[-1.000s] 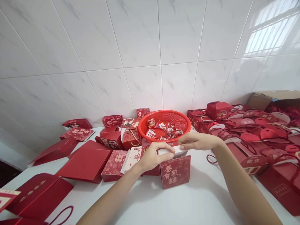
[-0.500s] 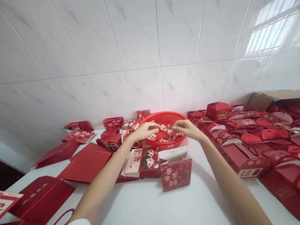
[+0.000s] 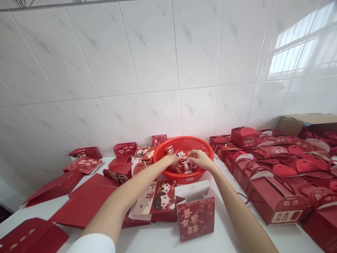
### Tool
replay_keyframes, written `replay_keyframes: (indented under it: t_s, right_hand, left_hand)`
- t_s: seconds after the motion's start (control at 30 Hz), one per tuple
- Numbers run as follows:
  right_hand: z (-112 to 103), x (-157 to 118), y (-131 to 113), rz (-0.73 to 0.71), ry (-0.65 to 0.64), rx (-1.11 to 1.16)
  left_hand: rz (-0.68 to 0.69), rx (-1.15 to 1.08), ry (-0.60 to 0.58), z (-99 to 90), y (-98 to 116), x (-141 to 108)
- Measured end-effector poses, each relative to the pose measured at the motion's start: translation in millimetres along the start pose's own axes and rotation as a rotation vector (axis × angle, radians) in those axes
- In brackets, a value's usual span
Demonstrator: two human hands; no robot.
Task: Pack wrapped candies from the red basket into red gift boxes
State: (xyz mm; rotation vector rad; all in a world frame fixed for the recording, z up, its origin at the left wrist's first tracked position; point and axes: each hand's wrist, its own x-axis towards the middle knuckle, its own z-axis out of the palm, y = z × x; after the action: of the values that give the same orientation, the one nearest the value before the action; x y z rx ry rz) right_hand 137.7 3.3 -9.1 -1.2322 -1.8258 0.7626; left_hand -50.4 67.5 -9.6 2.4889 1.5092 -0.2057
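Observation:
A red plastic basket (image 3: 195,141) stands near the wall with wrapped candies (image 3: 187,166) in it. My left hand (image 3: 173,162) reaches down among the candies on the basket's left side; its fingertips are partly hidden and any item in them cannot be made out. On the right side of the basket, my right hand (image 3: 200,159) has its fingers bent down at the candies, thumb and fingertips close together, with what they pinch too small to name. In front of the basket stands an open dark red box (image 3: 196,218) with a white inside, beside a box with cartoon figures (image 3: 160,200).
Many closed red gift boxes (image 3: 273,196) with handles crowd the right side, with a cardboard carton (image 3: 292,123) behind them. Flat and part-folded red boxes (image 3: 86,200) lie at the left. A tiled wall (image 3: 158,52) rises behind the white table (image 3: 147,239).
Both hands have lowered from above the basket into it, down to the candies. The view has tilted up slightly, so the table's things sit lower in the picture.

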Motion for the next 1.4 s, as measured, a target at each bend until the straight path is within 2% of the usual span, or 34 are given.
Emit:
replay_keyframes:
  t_s: [0.17, 0.33, 0.43, 0.5, 0.67, 0.87, 1.13, 1.4]
  right_hand:
    - [1.1, 4.5, 4.2, 0.017, 0.042, 0.048]
    - [2.7, 8.6, 11.9, 0.081, 0.135, 0.115]
    - [3.0, 7.8, 11.7, 0.124, 0.189, 0.148]
    - [3.3, 6.8, 9.2, 0.136, 0.205, 0.173]
    - [4.5, 7.0, 5.0, 0.113, 0.200, 0.232]
    - [2.3, 10.0, 7.5, 0.088, 0.263, 0.378]
    - [-2.7, 6.2, -2.9, 0.145, 0.343, 0.663]
    - [-3.6, 7.4, -2.7, 0.137, 0.310, 0.695]
  left_hand:
    - [0.017, -0.107, 0.108, -8.1, -7.7, -1.4]
    - [0.105, -0.338, 0.292, -12.9, -3.8, -2.4]
    - [0.156, -0.477, 0.359, -16.2, -3.6, -6.6]
    - [0.211, -0.550, 0.353, -18.2, -2.9, -10.9]
    - [0.343, -0.667, 0.238, -18.3, 2.0, -16.9]
    - [0.284, -0.727, 0.212, -8.9, -0.9, -11.0]
    - [0.243, -0.684, 0.328, -4.6, -6.9, -2.7]
    - [0.153, -0.591, 0.449, -0.9, -11.9, 0.6]
